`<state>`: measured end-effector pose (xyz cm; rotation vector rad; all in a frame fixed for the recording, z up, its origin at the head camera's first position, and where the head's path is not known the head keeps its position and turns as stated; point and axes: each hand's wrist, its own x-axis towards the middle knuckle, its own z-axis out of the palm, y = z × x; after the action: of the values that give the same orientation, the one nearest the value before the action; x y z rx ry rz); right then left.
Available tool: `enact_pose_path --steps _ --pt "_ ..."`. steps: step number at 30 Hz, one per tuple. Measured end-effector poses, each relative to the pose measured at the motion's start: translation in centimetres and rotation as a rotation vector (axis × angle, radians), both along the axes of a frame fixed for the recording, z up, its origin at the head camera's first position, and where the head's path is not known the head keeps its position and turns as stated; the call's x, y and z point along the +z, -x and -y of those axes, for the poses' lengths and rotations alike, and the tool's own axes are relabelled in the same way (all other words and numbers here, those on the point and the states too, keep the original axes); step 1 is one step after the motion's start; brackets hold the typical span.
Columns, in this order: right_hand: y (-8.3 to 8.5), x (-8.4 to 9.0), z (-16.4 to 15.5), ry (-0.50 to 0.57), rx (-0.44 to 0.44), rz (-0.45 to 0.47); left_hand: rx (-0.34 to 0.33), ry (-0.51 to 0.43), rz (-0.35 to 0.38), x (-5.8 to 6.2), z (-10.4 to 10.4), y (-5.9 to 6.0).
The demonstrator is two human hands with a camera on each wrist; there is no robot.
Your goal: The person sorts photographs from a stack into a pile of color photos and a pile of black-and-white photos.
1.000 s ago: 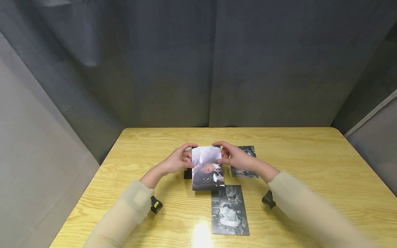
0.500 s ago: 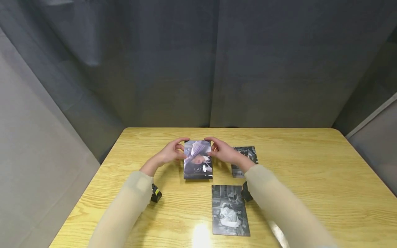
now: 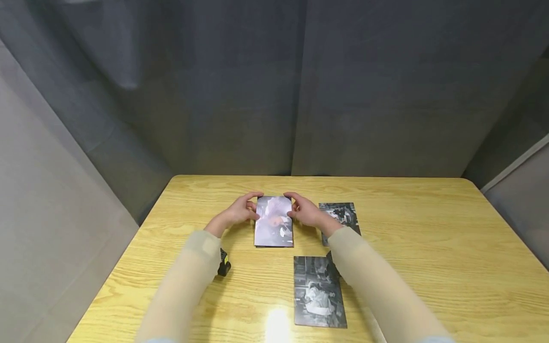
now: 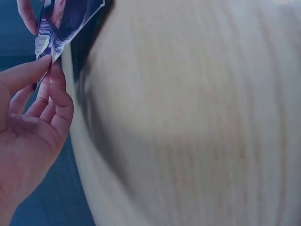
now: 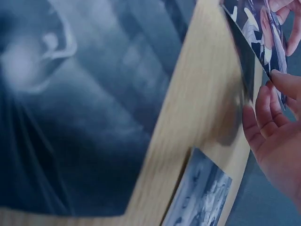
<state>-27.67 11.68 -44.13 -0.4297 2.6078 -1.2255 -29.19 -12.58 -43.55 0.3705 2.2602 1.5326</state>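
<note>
A glossy colour photo print (image 3: 274, 224) is held near the back of the table, tilted, with glare across its surface. My left hand (image 3: 233, 213) pinches its left edge between thumb and fingers, as the left wrist view shows on the print (image 4: 70, 19). On the right edge my right hand (image 3: 308, 212) grips it the same way. Below the print a dark flat card (image 5: 242, 61) shows in the right wrist view, mostly covered. A black-and-white photo print (image 3: 319, 297) lies nearer me, and another black-and-white print (image 3: 343, 216) lies right of my right hand, partly behind the wrist.
The wooden table (image 3: 429, 238) ends at a dark curtain (image 3: 231, 95) behind. A pale panel (image 3: 51, 190) stands at the left. Small black wrist cameras (image 3: 224, 263) hang under both sleeves. Bright glare (image 3: 278, 324) marks the table's front.
Both hands have carried the colour print left and slightly back, over the dark card's place. Over the last half second it has shifted only slightly, and its glare has grown.
</note>
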Motion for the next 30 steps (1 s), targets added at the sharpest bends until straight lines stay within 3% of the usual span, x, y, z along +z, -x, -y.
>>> enact_pose_path --steps 8,21,30 --pt "-0.2 -1.2 0.2 -0.093 0.031 -0.048 -0.015 0.085 -0.035 -1.3 -0.2 -0.5" --pt "-0.5 -1.8 0.7 -0.165 -0.032 -0.079 -0.013 0.189 -0.143 -2.0 -0.5 -0.6" --pt "-0.6 -2.1 1.0 -0.143 -0.061 -0.07 0.003 0.241 -0.121 -2.0 -0.3 -0.7"
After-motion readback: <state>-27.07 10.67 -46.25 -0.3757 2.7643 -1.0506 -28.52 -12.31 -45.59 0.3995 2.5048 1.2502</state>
